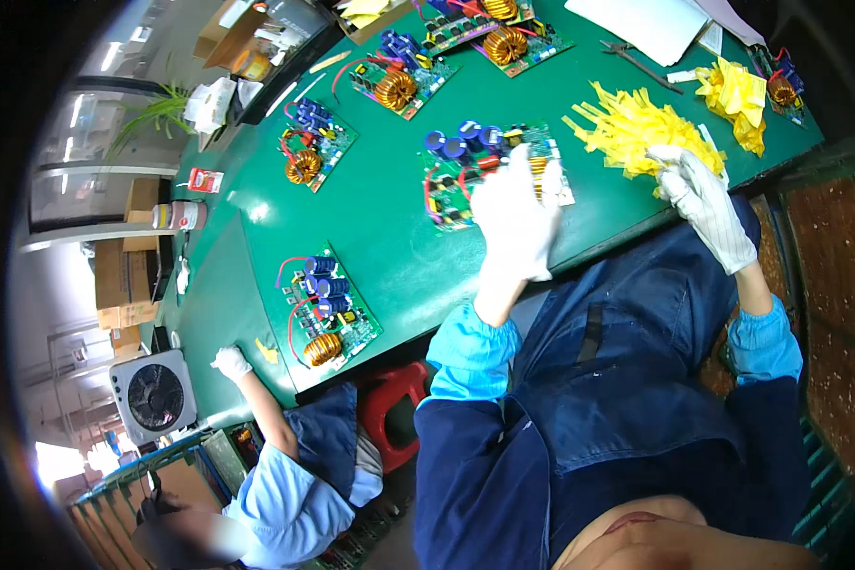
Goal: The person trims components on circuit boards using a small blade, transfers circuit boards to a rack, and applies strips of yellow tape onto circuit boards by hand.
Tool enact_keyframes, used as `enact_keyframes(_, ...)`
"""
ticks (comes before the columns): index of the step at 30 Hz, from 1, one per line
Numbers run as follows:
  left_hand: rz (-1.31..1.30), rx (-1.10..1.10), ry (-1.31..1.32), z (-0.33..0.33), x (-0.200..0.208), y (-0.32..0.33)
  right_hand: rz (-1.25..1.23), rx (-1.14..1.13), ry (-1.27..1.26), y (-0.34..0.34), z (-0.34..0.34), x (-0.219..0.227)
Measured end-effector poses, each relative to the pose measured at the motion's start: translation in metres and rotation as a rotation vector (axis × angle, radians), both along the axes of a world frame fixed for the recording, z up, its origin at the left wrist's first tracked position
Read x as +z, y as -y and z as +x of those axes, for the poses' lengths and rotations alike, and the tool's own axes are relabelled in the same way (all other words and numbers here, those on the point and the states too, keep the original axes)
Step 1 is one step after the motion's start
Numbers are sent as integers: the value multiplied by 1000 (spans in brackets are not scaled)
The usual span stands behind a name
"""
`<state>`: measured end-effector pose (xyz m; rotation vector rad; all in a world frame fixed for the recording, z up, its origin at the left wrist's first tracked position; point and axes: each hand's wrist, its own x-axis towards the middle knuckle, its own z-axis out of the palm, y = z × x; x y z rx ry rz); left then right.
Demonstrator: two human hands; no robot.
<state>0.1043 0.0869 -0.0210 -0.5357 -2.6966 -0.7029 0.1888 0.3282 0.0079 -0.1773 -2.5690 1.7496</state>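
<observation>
Fingers (pixel 518 166) of the white-gloved left hand (pixel 515 220) reach out over the right part of the middle circuit board (pixel 454 180), the landmark for everything here. They are blurred; part of a copper coil (pixel 539 169) shows in the gap beside them, and whether they grip anything or touch the board cannot be told. This board lies flat on the green bench (pixel 389 218), its blue cylinders (pixel 456 149) standing uncovered to the left of the hand.

To the right of the middle board is a loose pile of yellow strips (pixel 622 128). At the pile's near edge is the right hand (pixel 705 211), also white-gloved, with its fingers bent and gathered close together; whether they pinch a strip cannot be made out.

Beyond the pile, farther from the person than the middle board, lie pliers (pixel 643 66) and white paper (pixel 641 28). A second yellow bundle (pixel 734 100) is on the far right of the middle board. Well to the left of that board, and nearer the person, lies another circuit board (pixel 328 309). Farther left, a co-worker's gloved hand (pixel 230 363) is at the bench, near a yellow scrap (pixel 267 351).
</observation>
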Motion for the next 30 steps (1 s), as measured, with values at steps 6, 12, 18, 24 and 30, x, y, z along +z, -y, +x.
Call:
enact_keyframes(6, 277, -196, -25, 12, -9, 21, 317, 161, -104, 35, -13, 4)
enact_keyframes(12, 95, -252, 11, 34, -19, 45, 520, 208, -239, 47, -9, -2)
enact_keyframes(18, -96, -161, -32, 36, -29, 28, 408, 170, -156, 47, -8, -10)
enact_keyframes(24, 71, -264, 106, 39, -12, 42, 321, 81, -62, 40, -5, -12)
enact_keyframes(30, -74, -82, 99, 64, 7, 10, 8, -70, 3, 23, 3, -32)
